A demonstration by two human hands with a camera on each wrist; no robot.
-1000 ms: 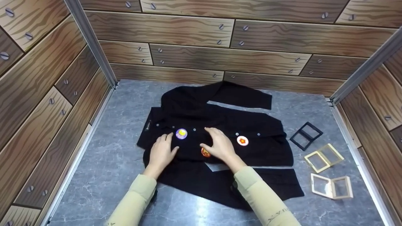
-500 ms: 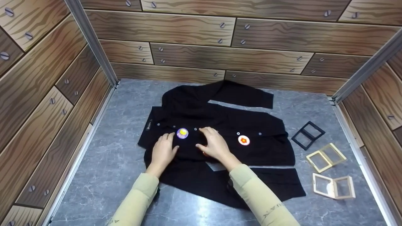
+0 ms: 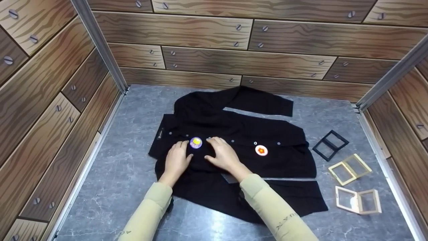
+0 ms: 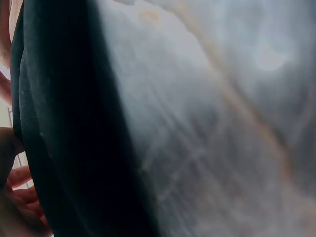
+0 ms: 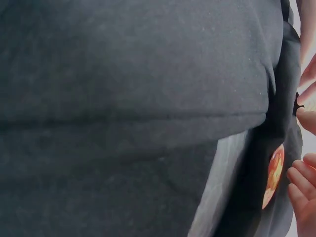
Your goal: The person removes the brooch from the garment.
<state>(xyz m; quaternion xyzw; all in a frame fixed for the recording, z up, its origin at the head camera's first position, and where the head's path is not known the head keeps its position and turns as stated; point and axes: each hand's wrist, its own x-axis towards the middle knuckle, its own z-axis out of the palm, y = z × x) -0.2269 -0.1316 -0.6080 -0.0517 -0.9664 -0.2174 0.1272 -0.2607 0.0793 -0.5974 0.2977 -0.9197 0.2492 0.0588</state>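
Observation:
A black buttoned shirt (image 3: 267, 130) lies spread on the grey floor, its collar to the left. My left hand (image 3: 176, 160) rests on it, fingertips beside a round purple badge (image 3: 196, 143) with a yellow figure. To the right of that badge, my right hand (image 3: 224, 155) lies on the shirt, thumb and fingers spread apart. An orange-red badge (image 5: 274, 176) shows near some fingers in the right wrist view; in the head view the right hand hides it. Further right on the shirt is a white badge (image 3: 261, 150) with a red flower. Neither hand visibly grips anything.
Three opened square frame-like cases lie right of the shirt: black (image 3: 330, 145), yellow (image 3: 349, 169) and pale cream (image 3: 357, 200). Wood-patterned walls (image 3: 207, 33) with metal corner posts (image 3: 100, 43) enclose the floor at the back and both sides.
My right hand has slid left, toward the left hand, covering the orange-red badge and uncovering a shirt button. The left hand stays about where it was. The whole view has shifted slightly.

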